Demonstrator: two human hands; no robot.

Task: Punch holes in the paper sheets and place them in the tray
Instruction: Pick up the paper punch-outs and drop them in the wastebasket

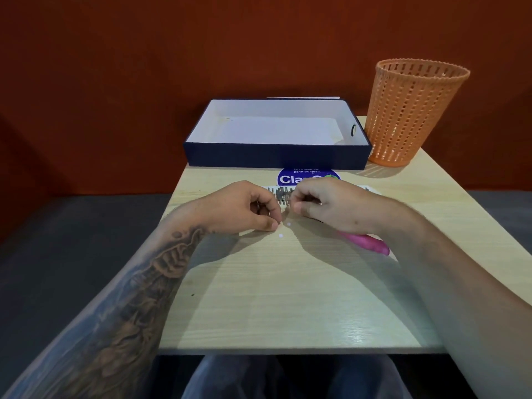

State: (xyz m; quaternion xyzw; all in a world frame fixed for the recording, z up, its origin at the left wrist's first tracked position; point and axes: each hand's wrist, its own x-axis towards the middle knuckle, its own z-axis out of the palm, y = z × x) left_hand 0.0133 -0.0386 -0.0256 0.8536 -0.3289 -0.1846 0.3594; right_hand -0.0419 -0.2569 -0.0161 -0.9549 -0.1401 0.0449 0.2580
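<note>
Nearest the camera: knees in blue trousers (288,378) under the near edge of a pale wood-grain table (288,298), bare and lit with soft glare across its near half. Both forearms resting on the tabletop, the left one tattooed. Left hand (244,207) curled, fingers bent in, thumb and forefinger pressed together at the table surface; whether anything is pinched between them cannot be told. Right hand (325,204) likewise curled into a loose fist, fingertips tucked toward the left hand, contents not discernible. Pink hole punch (365,243) lying on the table under the right wrist, only its near end showing. Small white paper dots (281,235) on the wood just beside the left thumb. Paper sheet (368,189) with dark printed bars flat on the table directly behind the hands, mostly hidden by them. Round blue sticker (308,177) with white lettering, partly covered, just beyond the sheet. Tray (276,155), navy outside and white inside, at the far edge of the table, with white sheets lying flat on its floor and a small dark loop handle on its right wall. Orange perforated plastic basket (411,110) upright on the far right corner, just beside the tray. Behind the table, a plain dark-red wall (144,53); dark grey floor (57,240) to either side.
</note>
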